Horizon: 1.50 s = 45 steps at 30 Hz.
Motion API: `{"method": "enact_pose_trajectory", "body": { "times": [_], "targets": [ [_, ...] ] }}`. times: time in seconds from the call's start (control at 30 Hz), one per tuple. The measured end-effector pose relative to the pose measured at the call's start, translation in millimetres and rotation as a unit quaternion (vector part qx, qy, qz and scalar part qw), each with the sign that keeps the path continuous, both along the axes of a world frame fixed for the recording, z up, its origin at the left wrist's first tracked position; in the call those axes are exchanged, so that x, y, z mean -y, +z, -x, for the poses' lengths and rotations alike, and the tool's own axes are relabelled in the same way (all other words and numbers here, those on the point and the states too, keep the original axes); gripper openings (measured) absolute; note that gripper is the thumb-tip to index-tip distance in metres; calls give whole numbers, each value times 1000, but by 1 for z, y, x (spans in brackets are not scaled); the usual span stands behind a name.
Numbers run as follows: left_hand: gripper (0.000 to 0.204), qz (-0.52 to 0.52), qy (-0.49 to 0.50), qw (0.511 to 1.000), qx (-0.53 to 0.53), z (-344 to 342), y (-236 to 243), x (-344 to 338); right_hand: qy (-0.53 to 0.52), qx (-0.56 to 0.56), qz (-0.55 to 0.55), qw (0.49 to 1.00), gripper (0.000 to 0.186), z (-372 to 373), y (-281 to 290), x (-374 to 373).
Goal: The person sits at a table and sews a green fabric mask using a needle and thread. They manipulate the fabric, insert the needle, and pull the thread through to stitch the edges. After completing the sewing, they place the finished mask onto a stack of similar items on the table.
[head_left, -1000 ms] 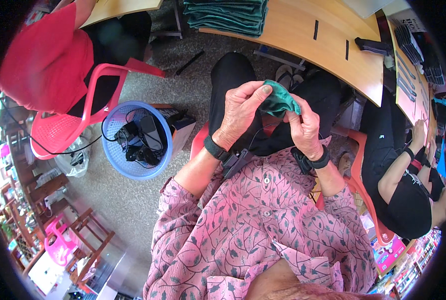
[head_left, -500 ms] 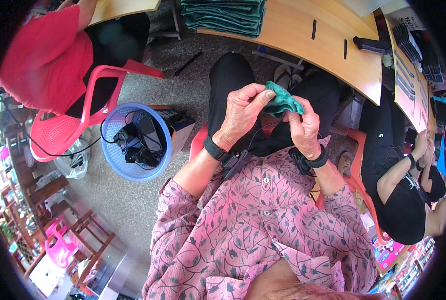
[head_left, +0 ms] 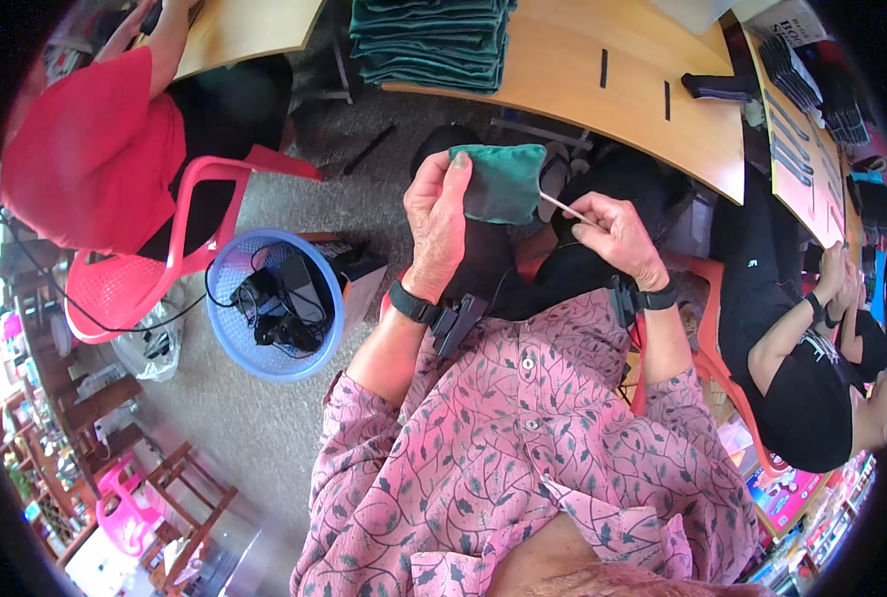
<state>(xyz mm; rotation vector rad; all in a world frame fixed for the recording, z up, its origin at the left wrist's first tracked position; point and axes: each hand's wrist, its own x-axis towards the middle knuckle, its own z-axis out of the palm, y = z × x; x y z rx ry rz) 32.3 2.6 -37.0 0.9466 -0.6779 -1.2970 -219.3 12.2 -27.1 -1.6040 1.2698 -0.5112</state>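
Between my hands hangs a small green cloth pouch [head_left: 503, 184], spread fairly flat over my lap. My left hand [head_left: 438, 214] is closed on its left edge, thumb on top near the upper left corner. A thin, straight, pale rod [head_left: 565, 206] reaches from the pouch's right edge to my right hand [head_left: 618, 237]. The fingers of that hand pinch its outer end. Whether it is a stick or a taut cord, I cannot tell. A neat stack of dark green cloth pieces [head_left: 429, 45] sits on the table beyond.
The wooden table [head_left: 553, 60] crosses ahead, with dark folded cloth [head_left: 717, 88] at its right. A blue basket [head_left: 274, 373] of black devices and cables stands on the floor at left, beside a pink chair [head_left: 190, 214] and a person in red [head_left: 90, 164]. Another person [head_left: 807, 398] sits at right.
The crumpled pouch is now spread flat. My left hand moved left with it; my right hand has come off the cloth and moved right and slightly down, pinching the pale rod.
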Motion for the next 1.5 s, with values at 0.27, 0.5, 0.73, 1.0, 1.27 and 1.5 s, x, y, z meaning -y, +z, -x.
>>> {"method": "enact_pose_trajectory", "body": {
  "times": [0.27,0.5,0.73,1.0,1.27,1.5],
  "targets": [
    [15,26,-19,996,81,1,1,-3,-206,231,-56,949,22,3,9,5],
    [16,24,-87,990,106,16,12,-14,-141,261,-36,954,17,-36,21,-9],
    [15,41,-107,976,186,13,20,-16,-135,198,-8,971,11,-47,35,-19],
    [17,59,-46,979,190,12,12,-8,-171,245,44,953,14,-58,27,-19],
    [19,38,-190,960,199,6,15,-6,-150,208,93,962,9,-55,48,-7],
    [23,80,-233,951,189,6,18,-8,-72,118,90,986,10,-52,46,-7]
  ]
}}
